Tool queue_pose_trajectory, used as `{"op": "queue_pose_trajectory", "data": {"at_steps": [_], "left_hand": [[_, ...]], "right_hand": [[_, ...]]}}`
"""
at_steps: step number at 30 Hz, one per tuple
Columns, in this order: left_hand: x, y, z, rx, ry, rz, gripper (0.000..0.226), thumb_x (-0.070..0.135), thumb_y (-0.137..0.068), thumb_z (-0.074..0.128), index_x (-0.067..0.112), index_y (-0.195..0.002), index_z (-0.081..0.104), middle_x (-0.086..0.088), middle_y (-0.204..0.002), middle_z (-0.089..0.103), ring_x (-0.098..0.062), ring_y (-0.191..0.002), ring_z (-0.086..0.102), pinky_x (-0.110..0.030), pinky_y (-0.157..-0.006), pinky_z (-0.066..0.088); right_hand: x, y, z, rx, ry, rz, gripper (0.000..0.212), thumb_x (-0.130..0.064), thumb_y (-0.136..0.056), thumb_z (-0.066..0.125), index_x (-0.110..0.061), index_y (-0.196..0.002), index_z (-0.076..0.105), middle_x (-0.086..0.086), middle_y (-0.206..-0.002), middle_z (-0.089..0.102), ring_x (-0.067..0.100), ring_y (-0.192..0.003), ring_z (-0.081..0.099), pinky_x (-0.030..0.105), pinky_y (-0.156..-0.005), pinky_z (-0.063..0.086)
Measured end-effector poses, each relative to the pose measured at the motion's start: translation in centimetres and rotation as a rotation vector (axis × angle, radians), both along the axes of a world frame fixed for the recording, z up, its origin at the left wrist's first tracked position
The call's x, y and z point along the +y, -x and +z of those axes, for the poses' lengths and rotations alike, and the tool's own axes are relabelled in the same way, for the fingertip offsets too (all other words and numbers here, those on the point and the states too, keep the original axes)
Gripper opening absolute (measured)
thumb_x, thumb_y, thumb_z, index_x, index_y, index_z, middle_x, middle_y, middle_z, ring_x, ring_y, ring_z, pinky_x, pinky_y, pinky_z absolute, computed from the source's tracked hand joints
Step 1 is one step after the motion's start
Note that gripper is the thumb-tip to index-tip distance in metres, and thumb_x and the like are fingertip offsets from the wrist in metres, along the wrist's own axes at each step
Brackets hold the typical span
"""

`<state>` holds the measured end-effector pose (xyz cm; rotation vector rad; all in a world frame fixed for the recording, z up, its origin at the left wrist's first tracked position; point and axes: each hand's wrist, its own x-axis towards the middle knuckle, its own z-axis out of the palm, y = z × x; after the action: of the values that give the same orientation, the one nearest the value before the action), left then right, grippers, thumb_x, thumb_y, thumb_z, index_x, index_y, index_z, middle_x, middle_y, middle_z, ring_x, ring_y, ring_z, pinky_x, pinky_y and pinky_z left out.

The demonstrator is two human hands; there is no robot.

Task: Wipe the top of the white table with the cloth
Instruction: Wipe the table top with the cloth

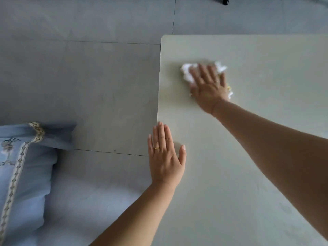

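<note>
Right hand (208,87): arm stretched far forward, palm down, fingers spread and flat, slightly motion-blurred, ring on one finger. Left hand (166,156): palm down, fingers straight and together, thumb out, gold ring, forearm angled in from below.

Home: cushion (23,166), tiled floor (88,77)

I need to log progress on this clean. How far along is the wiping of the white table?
Done: cannot be told; the white table shows no wet or wiped trace. In hand: the right hand presses the cloth flat near the far left corner, blurred as if in mid-stroke, while the left hand rests on the table's left edge. Left: apparently most of the top.
</note>
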<state>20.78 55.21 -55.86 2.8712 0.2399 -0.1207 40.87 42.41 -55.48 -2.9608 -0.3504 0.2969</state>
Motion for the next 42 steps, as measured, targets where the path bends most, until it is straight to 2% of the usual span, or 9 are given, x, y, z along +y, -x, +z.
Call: {"op": "queue_pose_trajectory", "data": {"at_steps": [3,9,13,15,21,27,33,39,42], "left_hand": [[-0.4,-1.6,0.4,-0.047,0.016,-0.002,0.072,0.046,-0.090,0.034,0.002,-0.147,0.026,-0.014,-0.157,0.019,-0.028,-0.145,0.016,-0.044,-0.118,0.003],[-1.3,-7.0,0.2,-0.066,0.023,0.083,0.075,0.048,-0.092,0.040,0.000,-0.147,0.022,-0.018,-0.155,0.023,-0.030,-0.144,0.017,-0.043,-0.119,0.008],[-1.1,-7.4,-0.5,-0.059,-0.007,0.040,0.078,0.053,-0.092,0.032,0.002,-0.149,0.016,-0.016,-0.158,0.013,-0.027,-0.146,0.008,-0.040,-0.119,0.004],[-1.2,-7.5,-0.6,-0.054,-0.017,0.043,0.078,0.053,-0.092,0.031,0.003,-0.149,0.015,-0.016,-0.158,0.012,-0.026,-0.146,0.008,-0.039,-0.119,0.004],[-1.3,-7.5,-0.2,-0.040,-0.012,0.049,0.078,0.052,-0.091,0.030,0.001,-0.149,0.016,-0.016,-0.157,0.014,-0.027,-0.146,0.011,-0.040,-0.120,0.006],[-1.4,-7.6,-0.5,-0.043,-0.016,0.049,0.078,0.052,-0.091,0.028,0.001,-0.149,0.016,-0.015,-0.158,0.010,-0.026,-0.147,0.006,-0.040,-0.120,0.006],[-1.3,-7.6,-0.3,-0.023,-0.009,0.043,0.078,0.052,-0.091,0.028,0.001,-0.149,0.014,-0.015,-0.159,0.008,-0.025,-0.147,0.003,-0.040,-0.120,0.005],[-1.4,-7.6,-0.5,-0.021,-0.010,0.039,0.078,0.052,-0.092,0.028,0.001,-0.149,0.014,-0.015,-0.159,0.008,-0.025,-0.147,0.003,-0.041,-0.120,0.007],[-1.3,-7.6,-0.4,-0.013,-0.019,0.038,0.078,0.052,-0.092,0.028,0.001,-0.149,0.014,-0.015,-0.159,0.007,-0.025,-0.147,0.002,-0.041,-0.120,0.007]], "right_hand": [[2.0,-0.1,0.3,0.039,-0.006,-0.306,0.056,-0.045,-0.098,0.019,-0.036,-0.150,0.002,-0.005,-0.160,-0.005,0.025,-0.146,-0.009,0.052,-0.112,-0.011],[3.0,0.0,0.4,0.002,0.020,0.392,0.053,-0.046,-0.099,0.021,-0.038,-0.149,0.003,-0.009,-0.159,-0.001,0.020,-0.146,-0.005,0.048,-0.116,-0.006],[-0.9,-4.1,0.0,0.048,-0.015,-0.219,0.055,-0.044,-0.098,0.020,-0.036,-0.149,0.001,-0.007,-0.160,-0.004,0.021,-0.146,-0.008,0.049,-0.115,-0.009],[2.1,-3.1,0.1,0.034,-0.014,-0.275,0.057,-0.044,-0.097,0.020,-0.034,-0.150,0.002,-0.005,-0.160,-0.005,0.025,-0.146,-0.010,0.051,-0.112,-0.012],[4.5,-2.6,0.1,-0.024,0.004,0.432,0.056,-0.049,-0.098,0.021,-0.035,-0.150,0.005,-0.006,-0.160,0.003,0.022,-0.147,-0.001,0.049,-0.115,-0.005],[3.5,-7.6,-0.1,0.019,-0.035,-0.249,0.058,-0.048,-0.096,0.020,-0.034,-0.150,0.002,-0.005,-0.160,-0.005,0.024,-0.146,-0.009,0.053,-0.112,-0.011],[6.1,-7.8,0.2,-0.008,0.014,0.385,0.056,-0.052,-0.098,0.019,-0.036,-0.150,0.005,-0.006,-0.160,0.000,0.022,-0.146,-0.004,0.052,-0.115,-0.006],[4.1,-12.7,0.0,0.019,0.026,-0.175,0.057,-0.048,-0.096,0.015,-0.035,-0.150,0.000,-0.004,-0.160,-0.006,0.024,-0.146,-0.009,0.053,-0.113,-0.010],[8.3,-10.9,0.6,0.039,0.004,0.077,0.056,-0.048,-0.097,0.019,-0.035,-0.150,0.004,-0.005,-0.160,-0.005,0.026,-0.146,-0.010,0.054,-0.112,-0.010]]}}
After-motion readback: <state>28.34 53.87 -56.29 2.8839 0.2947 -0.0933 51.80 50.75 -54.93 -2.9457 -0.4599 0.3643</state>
